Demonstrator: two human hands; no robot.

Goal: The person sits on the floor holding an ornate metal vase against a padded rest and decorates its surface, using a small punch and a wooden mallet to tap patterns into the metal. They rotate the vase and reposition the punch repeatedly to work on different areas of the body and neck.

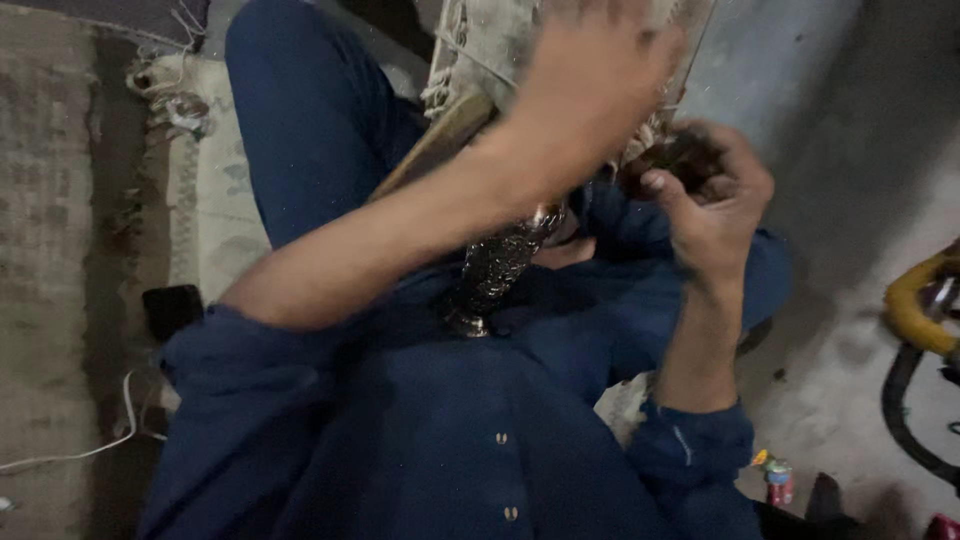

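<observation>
My left hand (590, 85) is raised and blurred by motion in front of a fringed pale cloth (480, 45); whether it holds anything cannot be made out. My left forearm crosses over an ornate embossed metal piece (495, 268) that stands on my lap against my blue clothes. A brown wooden stick (440, 140) slants up from behind that forearm. My right hand (715, 205) is curled around a small dark object (685, 158), just right of the metal piece's top, which is hidden behind my left arm.
A pale fringed rug (205, 200) lies on the floor at left, with a dark flat phone-like thing (172, 308) and a white cable (95, 450) beside it. A yellow tube (915, 300), a black hose (900, 410) and a small can (778, 482) sit on the grey floor at right.
</observation>
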